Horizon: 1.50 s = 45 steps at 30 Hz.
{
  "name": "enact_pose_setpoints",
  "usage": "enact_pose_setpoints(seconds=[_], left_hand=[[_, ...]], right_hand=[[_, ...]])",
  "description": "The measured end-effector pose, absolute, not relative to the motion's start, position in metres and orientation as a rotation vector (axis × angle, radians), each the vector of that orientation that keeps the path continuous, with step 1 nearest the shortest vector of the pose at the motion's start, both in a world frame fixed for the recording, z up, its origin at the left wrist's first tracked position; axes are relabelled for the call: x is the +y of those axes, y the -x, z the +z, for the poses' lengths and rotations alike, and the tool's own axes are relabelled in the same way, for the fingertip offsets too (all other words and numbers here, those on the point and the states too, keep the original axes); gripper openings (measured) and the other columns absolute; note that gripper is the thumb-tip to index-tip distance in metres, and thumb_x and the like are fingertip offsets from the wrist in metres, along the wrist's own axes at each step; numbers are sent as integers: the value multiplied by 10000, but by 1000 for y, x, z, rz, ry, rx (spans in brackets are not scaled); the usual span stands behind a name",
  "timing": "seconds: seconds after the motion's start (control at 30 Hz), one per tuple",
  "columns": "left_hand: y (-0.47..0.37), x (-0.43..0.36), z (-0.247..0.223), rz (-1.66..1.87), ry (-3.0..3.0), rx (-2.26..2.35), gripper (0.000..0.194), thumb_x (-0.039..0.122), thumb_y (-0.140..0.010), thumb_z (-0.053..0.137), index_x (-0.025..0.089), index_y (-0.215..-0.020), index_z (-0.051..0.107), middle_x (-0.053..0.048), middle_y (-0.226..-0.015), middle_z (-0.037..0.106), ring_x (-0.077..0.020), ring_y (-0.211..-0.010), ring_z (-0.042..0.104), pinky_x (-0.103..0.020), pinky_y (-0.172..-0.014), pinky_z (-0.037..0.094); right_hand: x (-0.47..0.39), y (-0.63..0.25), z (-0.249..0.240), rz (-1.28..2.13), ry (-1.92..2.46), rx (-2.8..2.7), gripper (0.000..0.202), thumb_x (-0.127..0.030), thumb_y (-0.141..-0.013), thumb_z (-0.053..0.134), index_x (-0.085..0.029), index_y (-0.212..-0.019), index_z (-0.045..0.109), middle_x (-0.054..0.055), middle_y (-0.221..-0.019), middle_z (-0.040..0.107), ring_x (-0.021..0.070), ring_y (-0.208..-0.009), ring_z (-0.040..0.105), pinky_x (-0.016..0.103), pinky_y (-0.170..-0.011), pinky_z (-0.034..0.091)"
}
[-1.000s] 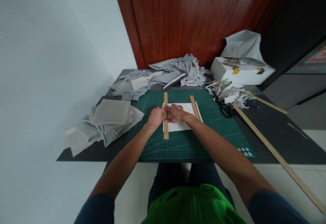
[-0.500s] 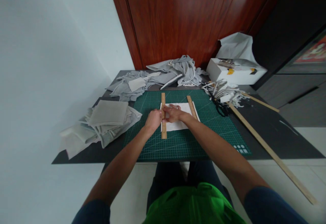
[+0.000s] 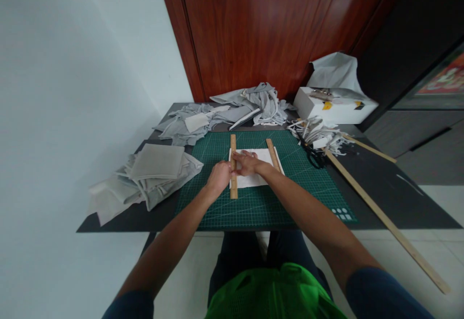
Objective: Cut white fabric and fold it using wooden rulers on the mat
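A white cloth piece [image 3: 253, 181] lies on the green cutting mat [image 3: 239, 217]. One wooden ruler [image 3: 234, 192] crosses its left edge, and a second wooden ruler [image 3: 271, 151] rests near its right edge. My left hand [image 3: 219, 174] is closed at the left side of the first ruler, its fingertips at the cloth's edge; whatever they pinch is too small to make out. Spread over the cloth, my right hand [image 3: 246, 163] has its fingers apart, with fingertips pressing on the left ruler.
Folded grey cloths [image 3: 157, 160] are stacked at the left. Crumpled fabric [image 3: 268, 104] lies along the back. At the right are a white box [image 3: 335, 108], fabric strips [image 3: 315, 130], black scissors [image 3: 316, 158] and a long wooden strip [image 3: 384, 216] overhanging the front edge.
The camera view has shifted slightly. My left hand sits a little lower beside the ruler, while my right hand keeps its place on it.
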<state>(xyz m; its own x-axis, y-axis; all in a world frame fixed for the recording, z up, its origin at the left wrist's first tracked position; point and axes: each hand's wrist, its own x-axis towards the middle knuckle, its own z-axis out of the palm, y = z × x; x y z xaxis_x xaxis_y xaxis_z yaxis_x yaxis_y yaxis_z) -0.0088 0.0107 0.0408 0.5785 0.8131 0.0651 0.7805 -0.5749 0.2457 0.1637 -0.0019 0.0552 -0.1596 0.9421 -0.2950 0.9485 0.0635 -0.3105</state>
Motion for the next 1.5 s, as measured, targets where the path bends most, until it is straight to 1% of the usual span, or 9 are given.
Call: enact_pose_setpoints(seconds=[0.23, 0.63, 0.83, 1.0, 1.07, 1.17, 1.27, 1.4, 1.5], left_hand=[[12, 1, 46, 233, -2599, 1327, 248, 177, -1043, 562, 168, -986, 804, -125, -1047, 785, -226, -1019, 768, -294, -938, 555], [16, -14, 43, 301, -2539, 1339, 273, 217, -1082, 518, 164, -1122, 783, -119, -1096, 768, -215, -1020, 761, -294, -950, 557], [23, -15, 42, 334, -2528, 1307, 266, 184, -1064, 544, 178, -1006, 804, -98, -1044, 786, -207, -1026, 751, -282, -955, 544], [27, -16, 42, 343, -2550, 1304, 263, 155, -1042, 561, 183, -1006, 821, -102, -1014, 789, -214, -991, 756, -288, -946, 545], [26, -16, 43, 336, -2557, 1304, 271, 173, -1049, 556, 178, -995, 822, -109, -1013, 790, -215, -984, 755, -291, -945, 547], [26, -15, 43, 324, -2553, 1309, 268, 166, -1044, 556, 178, -1011, 822, -109, -1042, 800, -208, -992, 752, -293, -957, 544], [26, -14, 43, 312, -2553, 1317, 274, 150, -1035, 554, 181, -1005, 824, -110, -1059, 805, -204, -997, 755, -290, -962, 541], [26, -13, 42, 315, -2557, 1327, 278, 150, -1030, 554, 178, -963, 823, -114, -1037, 805, -208, -987, 761, -275, -935, 541], [26, -14, 44, 315, -2551, 1328, 271, 150, -1026, 562, 183, -947, 820, -106, -1034, 809, -201, -992, 763, -258, -915, 535]], right_hand=[[-2, -163, 59, -683, -2020, 2267, 934, -540, -905, 744, -353, -1708, 306, 28, -1813, 216, 422, -1667, 124, 697, -1307, 153], [-8, -161, 65, -694, -2002, 2278, 884, -561, -941, 703, -346, -1707, 317, 40, -1820, 182, 420, -1669, 109, 702, -1298, 155], [-5, -162, 65, -696, -2005, 2275, 893, -577, -922, 726, -364, -1697, 336, 40, -1816, 209, 422, -1668, 103, 699, -1294, 150], [-7, -159, 64, -529, -2063, 2321, 713, -541, -873, 792, -324, -1525, 600, 66, -1724, 424, 449, -1620, 211, 688, -1251, 229], [-12, -154, 63, -437, -2072, 2351, 522, -492, -896, 769, -285, -1372, 715, 79, -1604, 571, 432, -1573, 292, 651, -1231, 272], [-22, -147, 64, -360, -2055, 2375, 356, -405, -968, 664, -237, -1268, 758, 118, -1456, 680, 406, -1540, 331, 634, -1224, 272], [-29, -144, 65, -437, -2008, 2358, 464, -419, -958, 665, -213, -1371, 704, 153, -1518, 631, 436, -1576, 277, 687, -1238, 230], [-33, -150, 66, -606, -1886, 2352, 820, -534, -839, 804, -253, -1566, 549, 118, -1748, 367, 463, -1643, 137, 724, -1270, 170], [-34, -155, 65, -647, -1863, 2360, 908, -573, -828, 817, -278, -1620, 485, 100, -1796, 258, 444, -1663, 91, 717, -1286, 144]])
